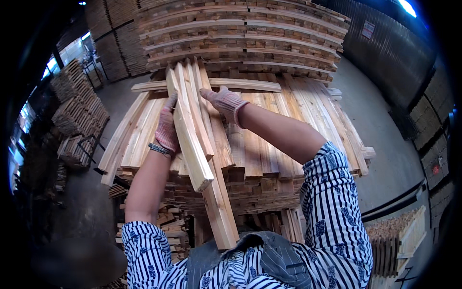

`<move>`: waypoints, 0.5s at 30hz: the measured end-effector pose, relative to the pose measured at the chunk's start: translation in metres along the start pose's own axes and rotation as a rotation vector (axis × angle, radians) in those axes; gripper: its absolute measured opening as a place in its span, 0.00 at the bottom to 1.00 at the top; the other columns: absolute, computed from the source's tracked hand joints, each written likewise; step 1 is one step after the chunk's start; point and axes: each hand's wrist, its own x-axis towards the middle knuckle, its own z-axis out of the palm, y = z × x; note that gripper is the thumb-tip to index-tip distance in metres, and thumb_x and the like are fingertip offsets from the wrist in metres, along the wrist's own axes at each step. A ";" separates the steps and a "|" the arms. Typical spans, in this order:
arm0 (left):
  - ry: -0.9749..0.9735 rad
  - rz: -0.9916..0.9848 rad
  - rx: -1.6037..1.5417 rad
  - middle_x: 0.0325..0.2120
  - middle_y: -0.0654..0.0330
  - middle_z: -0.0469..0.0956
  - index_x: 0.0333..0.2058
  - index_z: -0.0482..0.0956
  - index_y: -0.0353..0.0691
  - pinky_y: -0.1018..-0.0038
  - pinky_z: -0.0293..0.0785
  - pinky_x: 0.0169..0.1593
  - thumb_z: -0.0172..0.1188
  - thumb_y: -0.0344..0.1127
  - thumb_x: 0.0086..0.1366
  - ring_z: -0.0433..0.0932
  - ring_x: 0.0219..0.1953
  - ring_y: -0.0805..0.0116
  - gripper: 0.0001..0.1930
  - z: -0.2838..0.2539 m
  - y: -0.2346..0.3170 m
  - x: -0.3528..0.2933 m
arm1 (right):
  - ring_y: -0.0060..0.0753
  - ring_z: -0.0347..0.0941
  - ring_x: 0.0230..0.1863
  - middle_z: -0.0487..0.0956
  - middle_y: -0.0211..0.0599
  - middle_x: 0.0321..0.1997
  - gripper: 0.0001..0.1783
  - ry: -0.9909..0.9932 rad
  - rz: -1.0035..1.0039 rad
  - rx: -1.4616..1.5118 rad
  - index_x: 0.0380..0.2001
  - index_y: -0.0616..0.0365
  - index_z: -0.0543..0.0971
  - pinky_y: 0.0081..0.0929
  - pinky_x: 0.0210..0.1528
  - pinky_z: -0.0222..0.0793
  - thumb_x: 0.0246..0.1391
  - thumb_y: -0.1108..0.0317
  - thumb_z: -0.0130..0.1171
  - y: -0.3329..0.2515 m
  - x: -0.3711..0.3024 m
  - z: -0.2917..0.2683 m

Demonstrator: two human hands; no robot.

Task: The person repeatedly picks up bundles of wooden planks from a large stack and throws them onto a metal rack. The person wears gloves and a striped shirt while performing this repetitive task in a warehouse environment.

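Two gloved hands, left (167, 129) and right (225, 102), steady rough-sawn planks (191, 130).

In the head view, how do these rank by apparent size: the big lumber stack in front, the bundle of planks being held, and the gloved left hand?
1. Lumber stack, largest.
2. Bundle of planks, though closeness to the camera enlarges it.
3. Left hand, smallest, about matching the right hand.

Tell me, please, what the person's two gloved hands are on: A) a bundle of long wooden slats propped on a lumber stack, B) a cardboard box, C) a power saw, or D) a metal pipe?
A: the left hand grips the side of the bundle of long wooden slats, and the right hand rests on its upper end, above the lumber stack.
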 end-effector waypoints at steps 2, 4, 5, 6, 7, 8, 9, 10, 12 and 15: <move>-0.134 0.074 -0.030 0.45 0.51 0.83 0.56 0.76 0.37 0.63 0.83 0.51 0.51 0.57 0.71 0.84 0.44 0.57 0.29 0.003 0.001 -0.001 | 0.40 0.81 0.38 0.82 0.51 0.39 0.39 0.034 -0.141 0.017 0.55 0.74 0.72 0.38 0.38 0.78 0.56 0.46 0.65 0.019 0.006 0.006; -0.129 0.109 0.007 0.47 0.49 0.82 0.58 0.75 0.36 0.63 0.82 0.51 0.49 0.55 0.73 0.83 0.45 0.56 0.29 0.008 -0.003 0.003 | 0.37 0.80 0.34 0.82 0.49 0.35 0.31 -0.075 -0.340 -0.256 0.48 0.71 0.76 0.35 0.34 0.78 0.54 0.53 0.67 0.030 0.027 -0.008; -0.231 0.248 0.067 0.49 0.48 0.81 0.59 0.74 0.36 0.62 0.81 0.55 0.48 0.54 0.74 0.83 0.48 0.55 0.28 -0.002 -0.004 0.005 | 0.36 0.80 0.32 0.82 0.47 0.34 0.27 -0.117 -0.389 -0.272 0.46 0.70 0.77 0.34 0.33 0.77 0.54 0.55 0.68 0.030 0.030 -0.007; -0.229 0.164 -0.054 0.51 0.47 0.80 0.60 0.73 0.36 0.61 0.79 0.58 0.47 0.52 0.74 0.82 0.50 0.54 0.28 -0.020 0.001 0.016 | 0.35 0.79 0.30 0.82 0.47 0.33 0.25 -0.108 -0.322 -0.065 0.45 0.70 0.77 0.34 0.31 0.77 0.53 0.58 0.68 0.030 0.032 -0.006; -0.199 0.156 -0.112 0.51 0.47 0.80 0.60 0.73 0.35 0.62 0.82 0.54 0.49 0.48 0.74 0.82 0.49 0.55 0.25 -0.010 0.000 0.013 | 0.34 0.79 0.29 0.82 0.46 0.32 0.24 -0.089 -0.242 0.139 0.44 0.70 0.77 0.33 0.30 0.76 0.53 0.60 0.68 0.032 0.033 -0.009; -0.168 0.148 -0.170 0.51 0.47 0.80 0.60 0.73 0.34 0.62 0.85 0.50 0.51 0.44 0.75 0.83 0.48 0.56 0.23 0.000 -0.002 0.006 | 0.34 0.79 0.28 0.81 0.45 0.31 0.23 -0.084 -0.306 0.033 0.43 0.69 0.77 0.33 0.29 0.76 0.53 0.60 0.67 0.034 0.034 -0.017; -0.223 0.284 -0.074 0.49 0.49 0.81 0.59 0.73 0.33 0.63 0.85 0.49 0.50 0.41 0.76 0.83 0.47 0.58 0.20 -0.005 -0.008 0.009 | 0.33 0.78 0.27 0.81 0.43 0.30 0.22 -0.078 -0.369 -0.073 0.42 0.69 0.77 0.33 0.28 0.75 0.53 0.60 0.67 0.036 0.034 -0.029; -0.185 0.322 0.048 0.49 0.49 0.81 0.59 0.74 0.34 0.64 0.86 0.48 0.50 0.40 0.76 0.83 0.47 0.58 0.20 -0.018 -0.007 0.008 | 0.38 0.80 0.28 0.81 0.44 0.31 0.19 -0.044 -0.296 -0.101 0.43 0.67 0.78 0.35 0.29 0.76 0.56 0.61 0.64 0.025 0.022 -0.025; -0.133 0.396 0.286 0.49 0.50 0.81 0.58 0.74 0.34 0.65 0.86 0.47 0.49 0.40 0.76 0.83 0.46 0.60 0.19 -0.035 -0.003 0.011 | 0.46 0.82 0.33 0.82 0.49 0.34 0.16 0.015 -0.308 -0.281 0.45 0.62 0.79 0.39 0.32 0.78 0.59 0.62 0.60 0.020 0.008 -0.016; -0.107 0.352 0.231 0.48 0.49 0.81 0.57 0.75 0.36 0.63 0.84 0.49 0.46 0.48 0.75 0.84 0.46 0.56 0.24 -0.002 -0.010 0.006 | 0.53 0.82 0.40 0.82 0.56 0.38 0.17 0.108 -0.352 -0.483 0.47 0.58 0.79 0.42 0.40 0.78 0.61 0.59 0.55 0.041 0.029 -0.011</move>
